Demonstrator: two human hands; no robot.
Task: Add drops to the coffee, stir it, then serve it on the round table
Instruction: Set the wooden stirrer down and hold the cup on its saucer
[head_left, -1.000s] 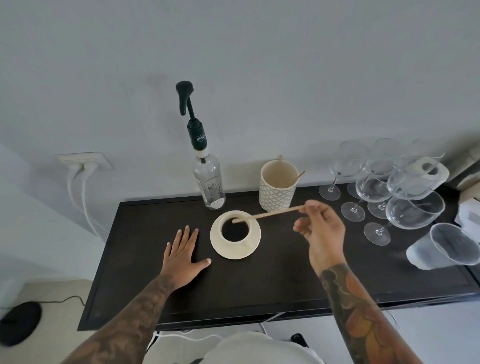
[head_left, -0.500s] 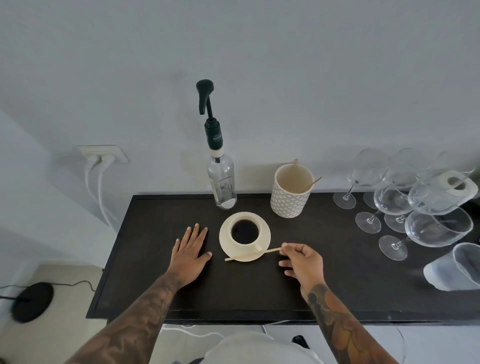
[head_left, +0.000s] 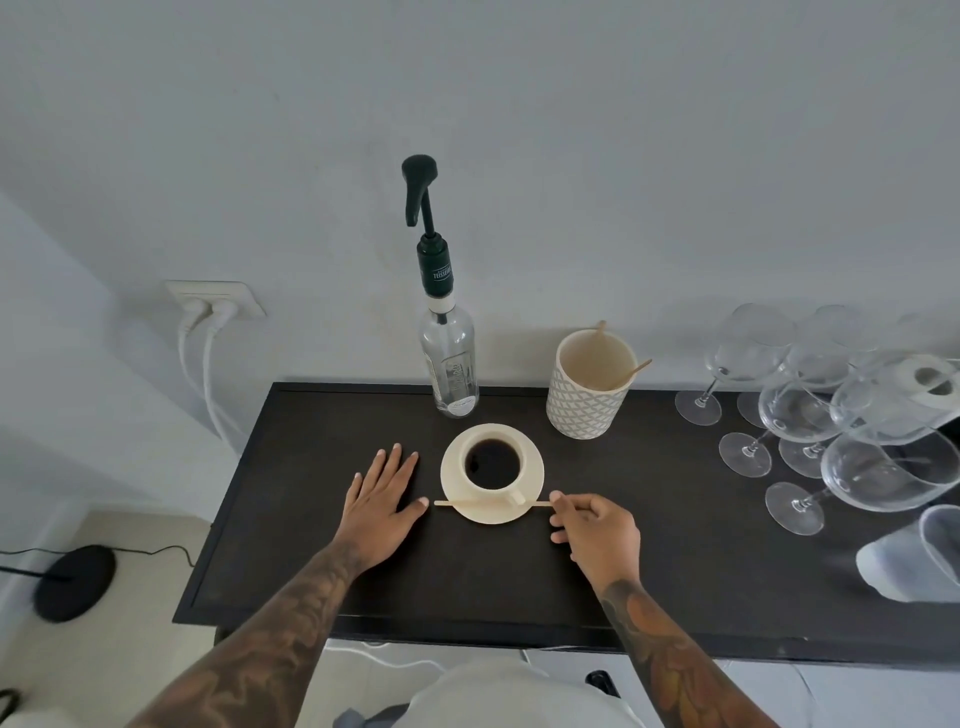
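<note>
Several wine glasses (head_left: 810, 415) right, pump bottle (head_left: 450, 364) behind

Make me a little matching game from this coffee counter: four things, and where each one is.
Things:
1. stir stick
2. pump bottle
3. left hand
4. wine glasses

Places:
A. flat on the dark counter, left of the saucer
B. far right of the counter
C. across the saucer's near rim
D. behind the coffee cup, by the wall

Pairs: 1-C, 2-D, 3-A, 4-B

Front of tabletop (head_left: 467, 587): bare dark strip — room to pass.
Behind cup (head_left: 492, 464): pump bottle (head_left: 449, 364), patterned holder (head_left: 589, 387).
Right: crowded wine glasses (head_left: 810, 410) — blocked.
</note>
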